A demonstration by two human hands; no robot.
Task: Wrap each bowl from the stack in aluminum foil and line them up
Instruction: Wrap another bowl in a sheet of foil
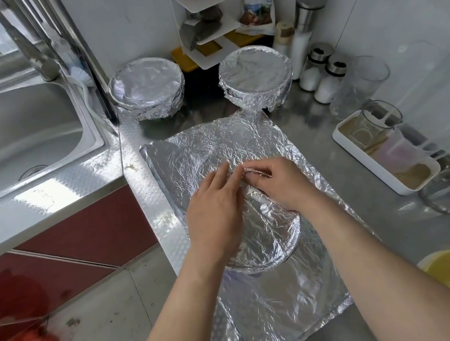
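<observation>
As we drape foil [280, 307] over the bowl [268, 239],
our left hand [215, 209] presses flat, our right hand [280, 182] pinches foil; two wrapped bowls [147, 88] [256, 76] stand behind.

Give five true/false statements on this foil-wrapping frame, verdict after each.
1. Two finished bowls, the left wrapped bowl and the right wrapped bowl, stand at the back of the counter. True.
2. Those two bowls touch each other. False: a clear gap lies between them.
3. The right hand pinches a fold of the foil sheet. True.
4. The left hand grips a shaker. False: its straight fingers rest on the foil sheet.
5. The sink lies to the person's right. False: it is on the left.
</observation>
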